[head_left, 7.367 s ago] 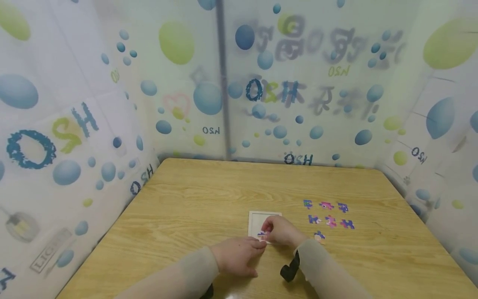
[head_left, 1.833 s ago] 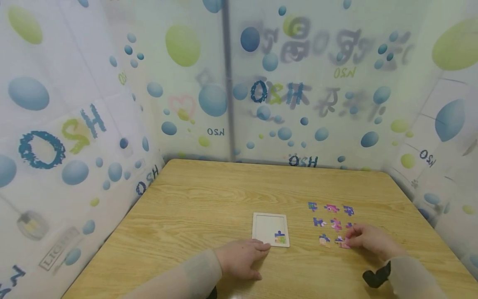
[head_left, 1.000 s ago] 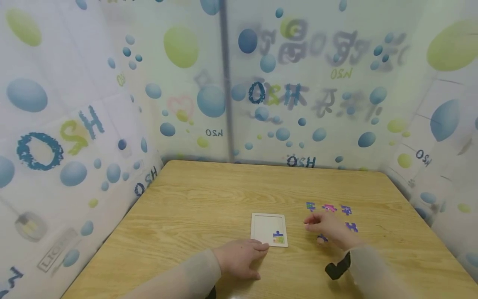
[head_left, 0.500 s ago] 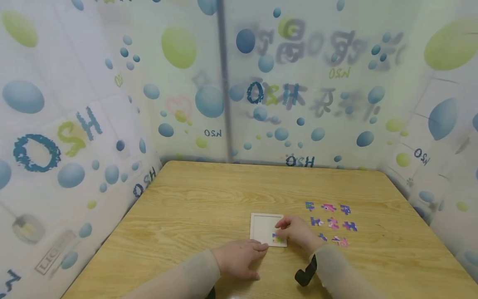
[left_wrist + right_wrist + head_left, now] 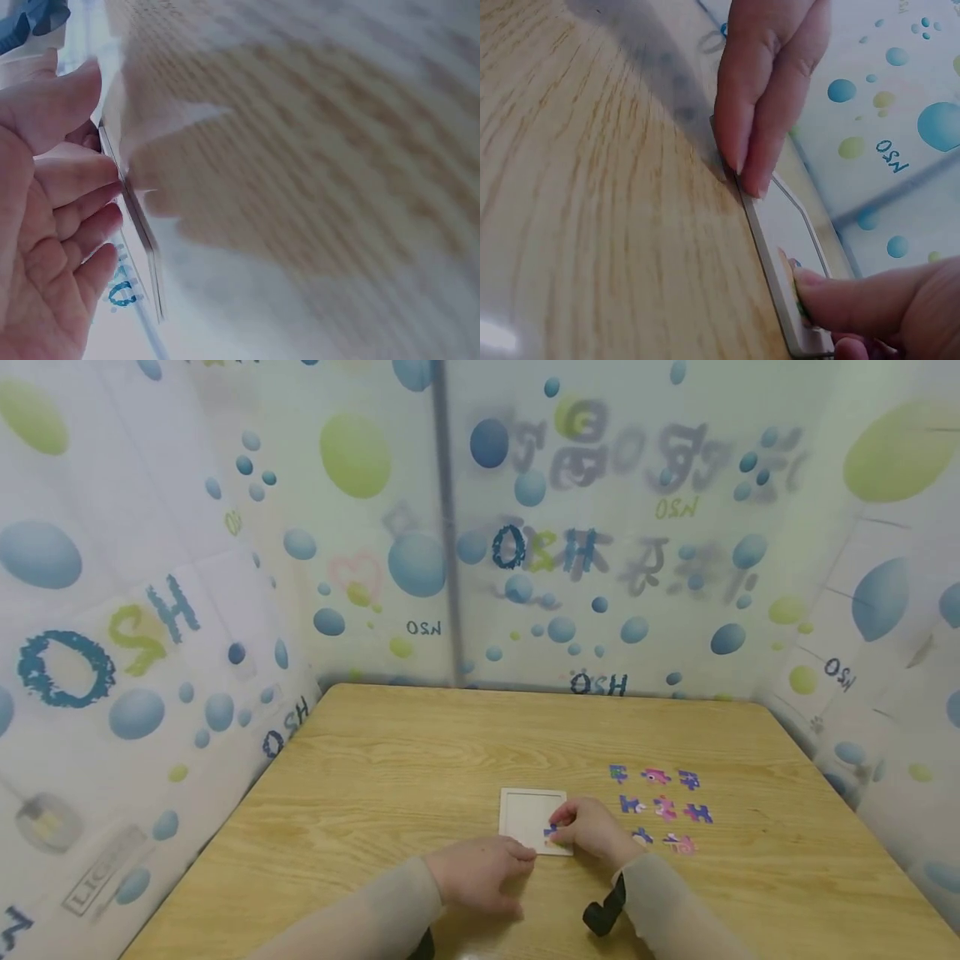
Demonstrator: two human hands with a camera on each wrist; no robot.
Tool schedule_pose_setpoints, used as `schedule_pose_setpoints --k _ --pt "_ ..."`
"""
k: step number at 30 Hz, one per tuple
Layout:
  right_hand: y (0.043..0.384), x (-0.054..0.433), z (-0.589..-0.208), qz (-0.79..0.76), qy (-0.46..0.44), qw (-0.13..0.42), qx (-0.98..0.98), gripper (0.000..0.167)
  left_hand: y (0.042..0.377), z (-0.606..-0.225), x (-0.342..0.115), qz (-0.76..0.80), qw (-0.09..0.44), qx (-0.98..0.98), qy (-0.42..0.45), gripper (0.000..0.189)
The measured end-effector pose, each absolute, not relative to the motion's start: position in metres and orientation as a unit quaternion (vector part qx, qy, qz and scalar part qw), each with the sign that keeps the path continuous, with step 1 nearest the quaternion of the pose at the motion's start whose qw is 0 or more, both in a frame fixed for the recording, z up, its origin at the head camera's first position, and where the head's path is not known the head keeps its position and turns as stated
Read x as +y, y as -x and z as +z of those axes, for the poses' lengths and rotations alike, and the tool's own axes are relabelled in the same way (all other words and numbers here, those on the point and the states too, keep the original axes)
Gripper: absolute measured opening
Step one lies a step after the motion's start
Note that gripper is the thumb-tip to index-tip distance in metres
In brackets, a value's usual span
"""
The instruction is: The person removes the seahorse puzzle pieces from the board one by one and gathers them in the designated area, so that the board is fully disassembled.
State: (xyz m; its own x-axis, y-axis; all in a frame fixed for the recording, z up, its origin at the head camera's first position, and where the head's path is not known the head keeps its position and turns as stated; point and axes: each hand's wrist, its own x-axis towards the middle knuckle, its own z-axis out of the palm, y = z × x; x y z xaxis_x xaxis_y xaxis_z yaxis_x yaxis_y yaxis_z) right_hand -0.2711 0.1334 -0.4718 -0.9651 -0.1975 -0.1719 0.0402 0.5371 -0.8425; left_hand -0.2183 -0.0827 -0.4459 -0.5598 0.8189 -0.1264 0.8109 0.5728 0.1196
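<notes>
A shallow white puzzle tray [image 5: 522, 814] lies on the wooden table in front of me. In its near right corner sits a puzzle piece [image 5: 550, 833], blue with yellow-green in parts, partly hidden by fingers. My right hand [image 5: 592, 831] pinches this piece between thumb and fingers; in the right wrist view the thumb [image 5: 840, 300] lies on it. My left hand [image 5: 480, 872] rests palm down with extended fingertips on the tray's near edge; in the left wrist view its fingers [image 5: 82, 180] meet the tray's side [image 5: 139, 225].
Right of the tray, several loose puzzle pieces lie in three rows, among them a pink piece [image 5: 656, 777], a blue one [image 5: 697, 812] and a pink-and-white one [image 5: 681, 843]. Patterned curtains [image 5: 360, 543] enclose the table [image 5: 405, 752] at the back and sides.
My right hand let go of the pink-and-white piece at the right of the table, moved left to the tray and took hold of the corner piece. The left hand stayed on the tray's edge.
</notes>
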Motion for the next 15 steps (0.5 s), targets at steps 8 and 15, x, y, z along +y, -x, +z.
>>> schedule_pose_setpoints --k 8,15 --pt "0.271 0.134 -0.475 -0.489 0.045 0.125 0.862 0.018 0.220 -0.449 -0.065 0.003 0.067 0.874 -0.481 0.062" --pt "0.272 0.135 -0.475 -0.470 0.055 0.124 0.872 0.018 0.219 -0.448 -0.060 0.012 0.105 0.884 -0.456 0.062"
